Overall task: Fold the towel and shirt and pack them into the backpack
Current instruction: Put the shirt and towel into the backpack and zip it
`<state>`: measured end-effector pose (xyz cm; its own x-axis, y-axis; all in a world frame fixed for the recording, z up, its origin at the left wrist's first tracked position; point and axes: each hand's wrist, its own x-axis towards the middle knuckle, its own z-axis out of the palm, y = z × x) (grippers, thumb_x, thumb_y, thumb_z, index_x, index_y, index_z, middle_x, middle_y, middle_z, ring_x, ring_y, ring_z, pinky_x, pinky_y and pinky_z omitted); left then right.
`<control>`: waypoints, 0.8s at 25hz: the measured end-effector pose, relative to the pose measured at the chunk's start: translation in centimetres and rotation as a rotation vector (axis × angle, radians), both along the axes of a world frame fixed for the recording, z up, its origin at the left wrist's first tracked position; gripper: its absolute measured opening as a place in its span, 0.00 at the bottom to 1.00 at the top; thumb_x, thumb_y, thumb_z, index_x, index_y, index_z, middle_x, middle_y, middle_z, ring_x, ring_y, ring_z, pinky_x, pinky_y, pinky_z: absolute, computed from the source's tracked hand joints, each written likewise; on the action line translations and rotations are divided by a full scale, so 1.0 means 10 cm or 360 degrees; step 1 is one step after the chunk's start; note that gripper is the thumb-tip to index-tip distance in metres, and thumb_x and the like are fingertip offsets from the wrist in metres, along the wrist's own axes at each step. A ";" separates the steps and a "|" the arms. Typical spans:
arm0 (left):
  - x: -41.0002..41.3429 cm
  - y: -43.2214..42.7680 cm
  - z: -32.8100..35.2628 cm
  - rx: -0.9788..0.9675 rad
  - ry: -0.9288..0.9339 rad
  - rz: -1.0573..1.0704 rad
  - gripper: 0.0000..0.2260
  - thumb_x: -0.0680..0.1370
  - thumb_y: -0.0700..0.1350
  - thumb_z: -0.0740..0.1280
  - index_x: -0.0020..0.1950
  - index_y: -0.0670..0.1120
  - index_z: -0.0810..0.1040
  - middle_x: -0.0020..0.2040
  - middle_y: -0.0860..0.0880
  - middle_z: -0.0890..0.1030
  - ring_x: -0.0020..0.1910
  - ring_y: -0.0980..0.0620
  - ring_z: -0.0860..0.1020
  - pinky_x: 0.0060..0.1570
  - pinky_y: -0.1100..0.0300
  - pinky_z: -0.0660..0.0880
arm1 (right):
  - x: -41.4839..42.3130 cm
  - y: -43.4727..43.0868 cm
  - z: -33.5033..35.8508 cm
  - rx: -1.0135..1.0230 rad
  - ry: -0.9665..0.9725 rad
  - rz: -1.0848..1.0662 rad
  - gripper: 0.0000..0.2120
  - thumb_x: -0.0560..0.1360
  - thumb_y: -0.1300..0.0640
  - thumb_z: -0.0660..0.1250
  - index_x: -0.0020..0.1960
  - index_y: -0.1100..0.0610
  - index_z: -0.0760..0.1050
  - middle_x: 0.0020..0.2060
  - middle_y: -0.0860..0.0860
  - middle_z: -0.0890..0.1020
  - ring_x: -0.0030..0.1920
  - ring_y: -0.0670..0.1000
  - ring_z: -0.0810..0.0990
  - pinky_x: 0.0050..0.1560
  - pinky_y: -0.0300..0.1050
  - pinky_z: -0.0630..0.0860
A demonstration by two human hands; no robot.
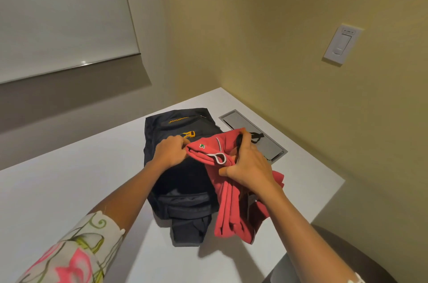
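- The bench [69, 190] carried everything. The backpack sat towards its far right corner, within reach of both arms.
- The backpack [183, 192] lay flat with its dark mouth gaping upward. I judged it was left that way so clothes could drop straight in.
- The shirt [229, 208], red and folded into a long bundle, was lifted over the backpack's right side. Its upper end hung above the mouth and its tail trailed down to the right of the backpack. I read it as on its way in, not yet packed.
- I could not see the towel. It may have been inside the backpack, but I could not tell.
- A metal hatch plate [243, 126] sat flush in the bench just beyond the backpack's right edge.
- The right hand [249, 164] clutched the shirt's right side, with the thumb underneath, to keep the fold together.
- The left hand [171, 151] had its fingers curled around the shirt's left end, over the backpack's mouth, and looked to be steering it in.
- A yellow buckle [188, 134] showed on the backpack's front, just past the left hand.
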<state>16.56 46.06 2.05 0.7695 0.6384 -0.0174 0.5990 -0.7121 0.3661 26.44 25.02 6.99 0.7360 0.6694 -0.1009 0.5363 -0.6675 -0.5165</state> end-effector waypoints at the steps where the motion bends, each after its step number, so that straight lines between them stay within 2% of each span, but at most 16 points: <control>1: 0.04 0.05 0.08 -0.0012 -0.0054 0.0046 0.10 0.77 0.53 0.65 0.54 0.54 0.83 0.51 0.46 0.84 0.53 0.39 0.80 0.52 0.50 0.76 | -0.07 0.02 -0.02 -0.0002 0.0006 0.0025 0.55 0.56 0.39 0.74 0.73 0.45 0.45 0.58 0.54 0.75 0.55 0.61 0.77 0.54 0.61 0.77; 5: 0.20 0.21 0.40 0.0006 -0.0202 0.0185 0.11 0.78 0.55 0.65 0.57 0.55 0.83 0.54 0.47 0.84 0.56 0.41 0.79 0.55 0.50 0.75 | -0.37 0.15 -0.25 -0.0216 0.0098 0.0168 0.56 0.59 0.41 0.77 0.74 0.46 0.44 0.64 0.56 0.73 0.61 0.62 0.74 0.60 0.61 0.72; 9: 0.25 0.31 0.49 0.0046 -0.0273 0.0249 0.11 0.79 0.54 0.64 0.52 0.53 0.84 0.48 0.48 0.84 0.50 0.42 0.80 0.50 0.51 0.77 | -0.49 0.21 -0.57 -0.0457 0.0098 0.0173 0.55 0.61 0.42 0.77 0.74 0.47 0.43 0.67 0.57 0.70 0.65 0.63 0.70 0.62 0.61 0.68; 12: 0.31 0.36 0.50 0.0036 -0.0319 0.0310 0.11 0.79 0.53 0.64 0.52 0.53 0.84 0.46 0.48 0.85 0.47 0.43 0.80 0.49 0.49 0.78 | -0.48 0.21 -0.70 -0.0578 0.0110 0.0211 0.54 0.62 0.41 0.77 0.75 0.48 0.44 0.69 0.57 0.68 0.66 0.64 0.70 0.63 0.60 0.68; 15: 0.33 0.39 0.52 0.0036 -0.0328 0.0325 0.11 0.79 0.54 0.63 0.52 0.52 0.84 0.46 0.48 0.85 0.45 0.44 0.80 0.48 0.51 0.78 | -0.31 0.40 -0.62 -0.0580 0.0150 0.0241 0.54 0.59 0.38 0.76 0.73 0.47 0.47 0.66 0.56 0.72 0.62 0.63 0.74 0.60 0.59 0.72; 17: 0.33 0.42 0.54 0.0029 -0.0336 0.0310 0.11 0.80 0.53 0.64 0.53 0.51 0.84 0.45 0.49 0.84 0.42 0.48 0.78 0.43 0.57 0.76 | -0.16 0.64 -0.50 -0.0547 0.0170 0.0282 0.53 0.57 0.36 0.75 0.72 0.45 0.49 0.61 0.54 0.75 0.58 0.62 0.77 0.57 0.58 0.75; 20: 0.34 0.51 0.63 0.0039 -0.0363 0.0303 0.11 0.80 0.53 0.64 0.54 0.50 0.84 0.43 0.49 0.84 0.40 0.49 0.78 0.40 0.59 0.72 | 0.05 1.12 -0.36 -0.0525 0.0200 0.0339 0.48 0.58 0.36 0.74 0.72 0.43 0.54 0.61 0.54 0.75 0.59 0.61 0.76 0.57 0.58 0.75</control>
<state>19.92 51.20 8.34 0.6180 0.7698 0.1594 0.6271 -0.6051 0.4905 26.93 36.26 3.36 0.5525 0.7224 -0.4159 0.6268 -0.6889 -0.3640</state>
